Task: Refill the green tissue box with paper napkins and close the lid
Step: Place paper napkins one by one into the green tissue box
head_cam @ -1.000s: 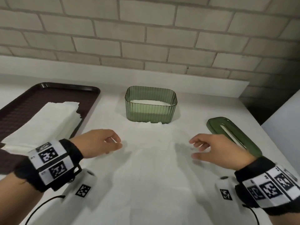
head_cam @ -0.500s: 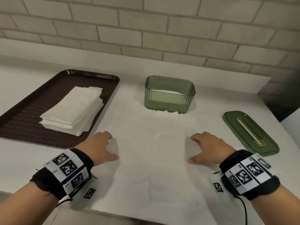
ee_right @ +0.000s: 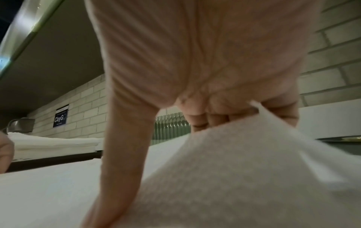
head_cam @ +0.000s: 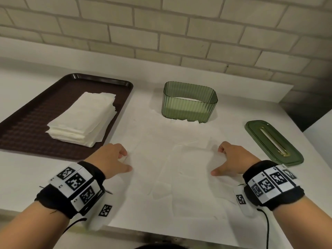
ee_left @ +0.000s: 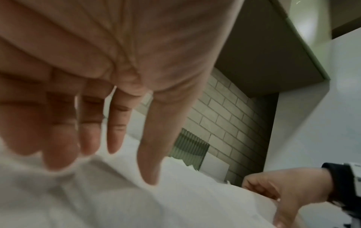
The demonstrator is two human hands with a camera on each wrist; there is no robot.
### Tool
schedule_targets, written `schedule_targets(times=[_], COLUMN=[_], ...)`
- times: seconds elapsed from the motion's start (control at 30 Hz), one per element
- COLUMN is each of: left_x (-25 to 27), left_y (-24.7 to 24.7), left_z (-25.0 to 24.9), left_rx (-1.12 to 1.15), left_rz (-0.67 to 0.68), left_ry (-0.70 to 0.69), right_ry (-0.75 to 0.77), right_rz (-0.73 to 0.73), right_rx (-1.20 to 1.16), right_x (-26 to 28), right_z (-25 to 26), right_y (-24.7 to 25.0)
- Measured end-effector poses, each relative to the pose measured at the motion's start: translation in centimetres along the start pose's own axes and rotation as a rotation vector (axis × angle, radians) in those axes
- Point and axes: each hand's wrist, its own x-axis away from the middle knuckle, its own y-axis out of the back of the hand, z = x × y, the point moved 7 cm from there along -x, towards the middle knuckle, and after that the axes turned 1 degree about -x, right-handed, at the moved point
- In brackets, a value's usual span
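The ribbed green tissue box (head_cam: 189, 105) stands open at the back centre with white paper low inside it. Its green slotted lid (head_cam: 273, 142) lies flat to the right. A wide white paper napkin sheet (head_cam: 179, 177) is spread from under the box to the table's front edge. My left hand (head_cam: 127, 161) rests on the sheet's left side with straight fingers (ee_left: 113, 138) touching the paper. My right hand (head_cam: 216, 161) is at the right side, thumb pressed down, fingers (ee_right: 197, 121) curled round a lifted paper edge (ee_right: 244, 138).
A dark brown tray (head_cam: 27, 123) at the left carries a stack of folded white napkins (head_cam: 84, 119). A brick wall (head_cam: 179, 33) and a white ledge run behind the box. The table's front edge is close under my wrists.
Both hands came down from hovering onto the spread paper and moved a little apart. The right hand's fingers curled onto the paper's edge. The head view pulled back, showing more of the tray.
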Motion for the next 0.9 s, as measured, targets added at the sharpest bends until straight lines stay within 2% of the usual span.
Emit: schedule_targets(times=[0.13,0.27,0.57,0.73,0.9], left_x=[-0.3,-0.3,0.2,0.4,0.9], left_y=[-1.1,-1.6,-0.7,0.4,2.8], left_z=[-0.2,-0.7,-1.7,-1.8,-1.2], left_rx=[-0.049,-0.095,-0.052,-0.094,-0.099], left_rz=[0.115,0.129,-0.041,-0.14,-0.211], left_ry=[0.02,-0.02,-0.145,-0.17,-0.148], right_ry=[-0.016,-0.002,0.102,0.15,0.195], right_rz=[-0.045,-0.084,-0.244,-0.516,-0.689], right_rx=[0.084,0.062,-0.152,-0.367,-0.358], right_x=[0.1,0.7,3.6,4.2,4.6], right_z=[-0.1,-0.7,-2.5,-3.0,-3.5], right_y=[0.1,1.1,3.0,4.2,5.2])
